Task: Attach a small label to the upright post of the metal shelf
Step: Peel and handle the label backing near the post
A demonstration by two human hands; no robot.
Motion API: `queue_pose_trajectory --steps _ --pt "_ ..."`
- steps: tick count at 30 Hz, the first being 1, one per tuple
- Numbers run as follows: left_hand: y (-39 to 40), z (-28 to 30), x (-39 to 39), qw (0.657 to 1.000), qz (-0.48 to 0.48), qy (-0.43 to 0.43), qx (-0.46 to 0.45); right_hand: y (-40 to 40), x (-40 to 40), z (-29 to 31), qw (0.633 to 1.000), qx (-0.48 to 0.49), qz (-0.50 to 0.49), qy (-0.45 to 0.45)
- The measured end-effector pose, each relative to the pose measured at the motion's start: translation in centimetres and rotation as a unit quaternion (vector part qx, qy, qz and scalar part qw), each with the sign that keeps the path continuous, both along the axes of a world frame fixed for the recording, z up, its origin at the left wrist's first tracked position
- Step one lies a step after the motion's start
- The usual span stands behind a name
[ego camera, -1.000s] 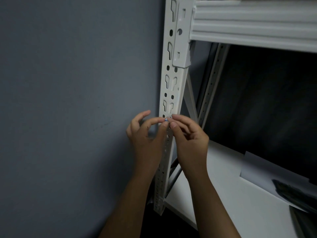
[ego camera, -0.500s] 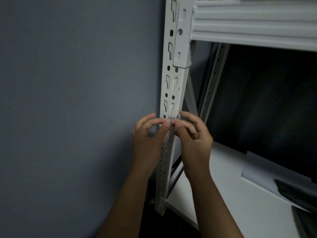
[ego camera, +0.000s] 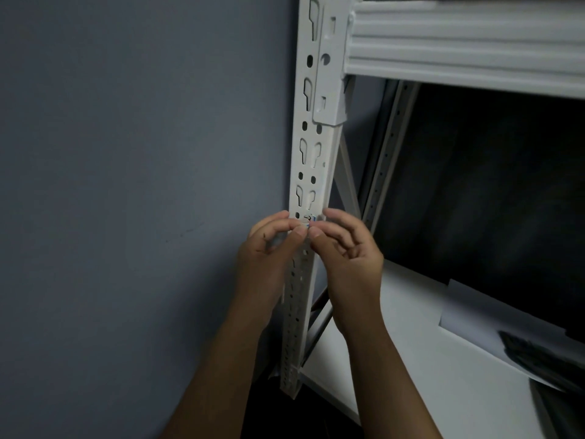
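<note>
A white slotted upright post (ego camera: 311,160) of the metal shelf runs from the top of the frame down to the floor. A small label (ego camera: 309,218) with a bit of blue print lies against the post's front face, mostly hidden by fingertips. My left hand (ego camera: 269,258) is on the post's left side, my right hand (ego camera: 348,255) on its right. Thumb and forefinger tips of both hands meet at the label and pinch it against the post.
A grey wall (ego camera: 126,185) fills the left. A white cross beam (ego camera: 459,45) joins the post at the top right. Below it lies a white shelf board (ego camera: 411,359) bearing a grey sheet (ego camera: 474,315) and a dark object (ego camera: 544,359).
Both hands have crept slightly up the post, and the label now shows just above the fingertips. The grip on it is unchanged.
</note>
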State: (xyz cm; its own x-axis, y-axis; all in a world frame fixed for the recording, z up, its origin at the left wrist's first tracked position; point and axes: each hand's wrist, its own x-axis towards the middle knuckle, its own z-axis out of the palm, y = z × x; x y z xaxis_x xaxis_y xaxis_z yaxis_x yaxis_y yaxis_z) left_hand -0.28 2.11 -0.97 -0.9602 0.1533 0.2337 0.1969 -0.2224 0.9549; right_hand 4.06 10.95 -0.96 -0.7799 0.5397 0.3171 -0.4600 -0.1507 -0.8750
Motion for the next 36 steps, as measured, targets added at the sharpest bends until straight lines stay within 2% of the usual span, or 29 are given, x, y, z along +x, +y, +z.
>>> queue_pose_trajectory --steps 3,7,13,18,20,22,24,27,31,33,36 --pt "-0.2 -0.2 -0.2 1.000 0.002 -0.015 0.003 0.0 0.1 0.1 1.000 0.021 -0.013 0.013" --pt "-0.5 -0.2 -0.3 0.999 -0.010 -0.034 -0.015 0.1 0.1 -0.2 0.993 0.106 -0.058 0.014" --pt "-1.1 0.2 0.0 0.997 -0.033 0.000 -0.066 0.2 -0.4 -1.0 0.970 0.204 -0.129 0.020" --pt "-1.6 0.6 -0.1 0.991 -0.071 0.017 -0.108 0.9 -0.8 -1.9 0.920 0.341 -0.191 0.037" --pt "-1.9 0.7 -0.1 0.989 -0.093 0.011 -0.116 1.2 -0.6 -2.0 0.918 0.354 -0.177 0.039" --pt "-2.1 0.7 -0.1 0.986 -0.099 0.008 -0.133 1.3 -0.2 -1.6 0.933 0.329 -0.140 0.023" --pt "-2.2 0.8 0.0 0.985 -0.089 0.017 -0.150 1.5 0.2 -1.0 0.963 0.254 -0.087 -0.011" --pt "-2.0 1.0 0.0 0.978 -0.053 0.081 -0.186 2.0 0.5 -0.3 0.989 0.132 -0.016 -0.056" --pt "-1.3 0.5 -0.2 0.972 -0.010 0.125 -0.201 2.1 0.2 -0.6 0.997 -0.027 0.021 -0.064" --pt "-0.9 0.0 -0.5 0.971 0.040 0.122 -0.200 1.9 -0.1 -0.9 0.996 -0.046 0.005 -0.071" --pt "-0.1 -0.6 -0.7 0.982 0.078 0.070 -0.159 1.6 -0.4 -1.1 0.994 -0.069 -0.011 -0.081"
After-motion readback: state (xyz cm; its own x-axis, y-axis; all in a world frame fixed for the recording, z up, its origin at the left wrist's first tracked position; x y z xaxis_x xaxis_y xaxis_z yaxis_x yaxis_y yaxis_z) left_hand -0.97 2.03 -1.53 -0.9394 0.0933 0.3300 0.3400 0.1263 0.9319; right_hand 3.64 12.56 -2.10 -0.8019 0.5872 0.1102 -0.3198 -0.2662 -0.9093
